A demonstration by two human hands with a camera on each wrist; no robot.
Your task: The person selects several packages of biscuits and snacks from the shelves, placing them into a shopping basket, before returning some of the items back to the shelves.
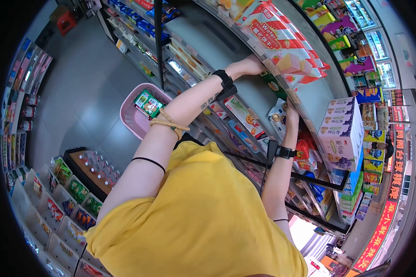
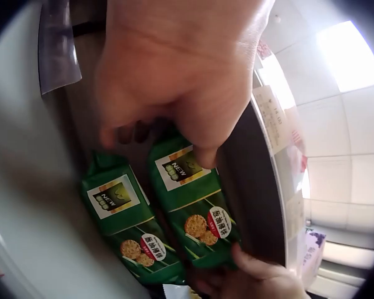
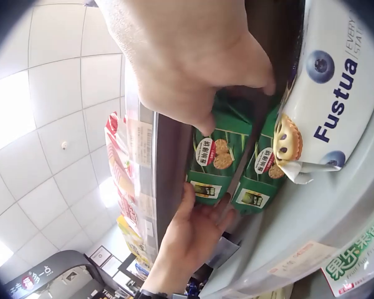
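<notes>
"What do we see on the grey shelf [image 1: 249,87]?"

"We see one green packet [image 2: 188,202] and another packet [image 2: 129,227], side by side, a narrow gap between them."

"How do they look to us?"

"Plump and glossy, with their printed fronts turned to us. On each we find round crackers, a white oval label and a framed picture reading NEW. One end of the green packet is hidden from us."

The left hand [image 2: 174,75] holds 1 green packet [image 2: 193,202]; the right hand [image 2: 258,281] holds its far end; 1 matching packet [image 2: 132,221] lies beside it.
</notes>
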